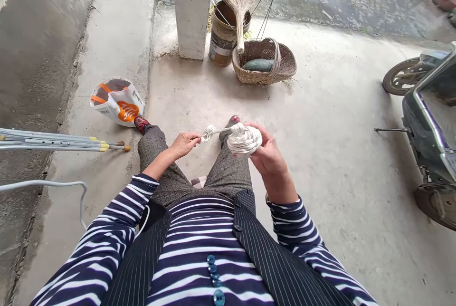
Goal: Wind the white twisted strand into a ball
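Observation:
My right hand (269, 150) is closed around a thick white ball of wound cord or fabric strip (244, 140), its fingers behind it and the thumb below. From the top of the ball a strand (223, 131) runs left toward my left hand (185, 144). The left fingers are pinched on the thin strand, and a small white knotted bundle (208, 132) hangs right beside their tips. Both hands are held above my knees, apart from each other.
A white and orange bag (119, 106) stands by my foot, with crutches (53, 140) at the left. Ahead are a pillar (193, 11), a bucket (221, 42), a straw broom (237, 2) and a wicker basket (249, 75) holding a green gourd (258, 64). A parked scooter (423, 120) is at right.

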`<action>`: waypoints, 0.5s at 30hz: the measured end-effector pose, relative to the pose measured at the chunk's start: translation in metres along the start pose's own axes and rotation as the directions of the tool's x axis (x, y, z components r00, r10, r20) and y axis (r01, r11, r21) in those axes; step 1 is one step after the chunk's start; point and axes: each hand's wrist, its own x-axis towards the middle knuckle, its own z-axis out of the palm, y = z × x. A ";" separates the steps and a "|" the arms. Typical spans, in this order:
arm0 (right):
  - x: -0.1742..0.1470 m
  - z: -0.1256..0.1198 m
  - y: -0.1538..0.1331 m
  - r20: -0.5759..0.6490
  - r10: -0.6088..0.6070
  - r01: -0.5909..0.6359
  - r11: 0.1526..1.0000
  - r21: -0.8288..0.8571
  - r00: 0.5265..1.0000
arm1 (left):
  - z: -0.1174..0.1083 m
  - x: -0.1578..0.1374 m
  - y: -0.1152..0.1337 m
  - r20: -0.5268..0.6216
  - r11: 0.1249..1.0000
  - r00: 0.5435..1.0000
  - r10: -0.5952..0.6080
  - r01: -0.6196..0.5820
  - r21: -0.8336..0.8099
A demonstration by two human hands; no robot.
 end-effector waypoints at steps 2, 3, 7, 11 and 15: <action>-0.005 0.001 -0.012 -0.024 -0.024 0.025 1.000 0.012 0.999 | -0.006 0.006 -0.006 -0.053 0.998 0.999 0.012 -0.008 0.069; -0.008 0.001 -0.017 -0.030 -0.040 0.041 0.999 0.024 0.999 | -0.010 0.009 -0.009 -0.072 0.996 0.997 0.031 -0.025 0.085; -0.019 0.004 -0.036 0.005 -0.081 0.080 0.995 0.060 0.997 | -0.023 0.028 -0.019 -0.142 0.993 0.984 0.104 -0.095 0.067; -0.030 0.007 -0.045 0.045 -0.083 0.079 0.994 0.074 0.996 | -0.037 0.045 -0.030 -0.289 0.999 0.956 -0.051 0.053 0.000; -0.037 0.005 -0.044 0.051 -0.077 0.076 0.997 0.009 0.996 | -0.051 0.052 -0.033 -0.365 0.988 0.919 -0.152 0.136 -0.071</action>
